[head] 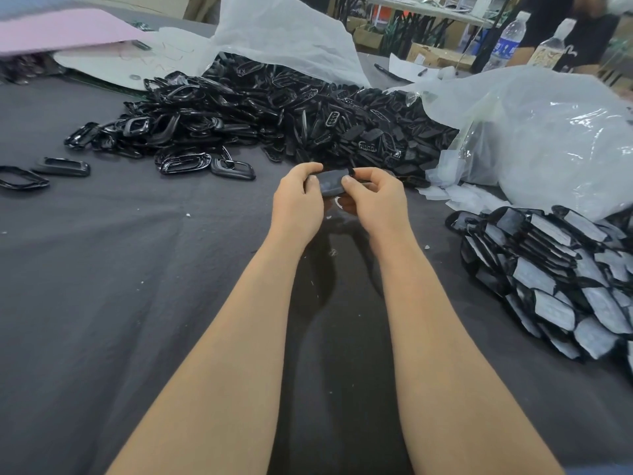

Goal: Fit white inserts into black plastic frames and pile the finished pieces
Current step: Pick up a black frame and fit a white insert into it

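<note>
Nothing is legible: the water bottle [514, 27] carries a blue label [506, 48], its print too blurred to read.

On the counter [102, 269], a heap of frames [239, 111] lies centre rear at the mouth of a bag [284, 36], one frame [330, 183] sits between left hand [296, 200] and right hand [373, 200] before that heap, and the pile of finished pieces [555, 279] lies right, before a second bag [548, 138].

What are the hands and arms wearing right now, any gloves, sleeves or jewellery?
Both are bare: the left hand and right hand show no gloves, rings or watch, and the forearms are uncovered to the picture's lower edge. A blue-grey sliver of fabric in the bottom right corner may be a sleeve; I cannot tell.
</note>
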{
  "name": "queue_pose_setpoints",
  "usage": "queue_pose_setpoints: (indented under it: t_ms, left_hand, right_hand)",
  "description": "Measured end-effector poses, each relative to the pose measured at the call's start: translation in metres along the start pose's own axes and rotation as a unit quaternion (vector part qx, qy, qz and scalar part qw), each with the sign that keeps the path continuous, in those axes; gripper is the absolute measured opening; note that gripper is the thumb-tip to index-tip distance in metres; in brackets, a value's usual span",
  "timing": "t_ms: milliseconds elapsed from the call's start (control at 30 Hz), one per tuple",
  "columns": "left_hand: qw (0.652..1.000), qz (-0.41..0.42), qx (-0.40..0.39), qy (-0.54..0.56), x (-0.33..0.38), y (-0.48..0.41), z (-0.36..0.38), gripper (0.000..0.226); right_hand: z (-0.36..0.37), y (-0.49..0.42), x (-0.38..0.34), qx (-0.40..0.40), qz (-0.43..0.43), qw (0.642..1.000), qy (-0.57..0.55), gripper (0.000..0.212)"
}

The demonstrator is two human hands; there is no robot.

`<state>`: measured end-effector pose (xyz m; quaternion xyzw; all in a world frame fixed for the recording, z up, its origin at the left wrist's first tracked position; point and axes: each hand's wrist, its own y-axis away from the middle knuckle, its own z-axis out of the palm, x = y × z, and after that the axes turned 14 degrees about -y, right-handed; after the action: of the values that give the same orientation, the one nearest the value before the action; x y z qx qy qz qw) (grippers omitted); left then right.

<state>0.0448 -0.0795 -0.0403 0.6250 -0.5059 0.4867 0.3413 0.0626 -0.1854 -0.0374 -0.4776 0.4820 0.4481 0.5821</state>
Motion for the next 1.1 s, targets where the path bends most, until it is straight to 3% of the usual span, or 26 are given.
queue_pose_setpoints:
  t_ms: [200,700,1100]
  left_hand:
    - [1.0,0.004,0.008,0.007,-0.0052,0.0006,-0.0005,0.008]
    - [0.999,0.014,0.032,0.012,-0.006,0.0015,-0.0016,0.015]
    - [0.999,0.032,0.026,-0.027,-0.0095,0.0007,0.001,0.022]
  right_hand:
    - [-0.0003,-0.0018,0.0021,0.032,-0.015,0.999,0.015,0.017]
    - [0.0048,0.0017,0.0033,0.022,-0.077,0.989,0.122,0.011]
    - [0.0045,0.0026,0.0056,0.029,-0.052,0.99,0.128,0.017]
